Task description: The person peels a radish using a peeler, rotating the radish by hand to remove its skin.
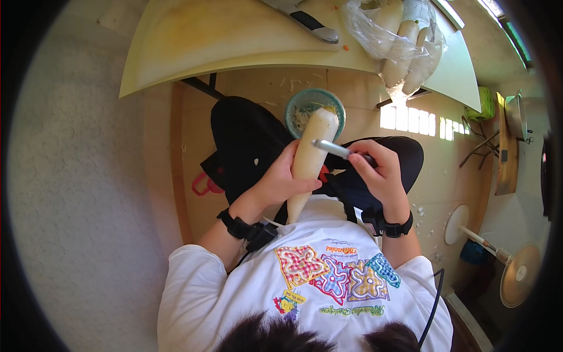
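A long white radish [315, 142] leans across my lap, its stem end up and its thin tip against my shirt. Wrapped round its lower middle is my left hand [285, 179]. My right hand [380, 170] grips the dark handle of a peeler [332, 148], whose metal head lies over the right side of the radish. Beneath the radish's upper end, a round teal basin [291, 112] on the floor holds pale peelings.
A table [193, 44] spans the top, bearing a dark-handled knife [311, 24] and a clear bag of white radishes [404, 44]. Peel scraps dot the tiled floor. A fan [521, 274] stands at the right, with a folded wooden table [505, 146] behind.
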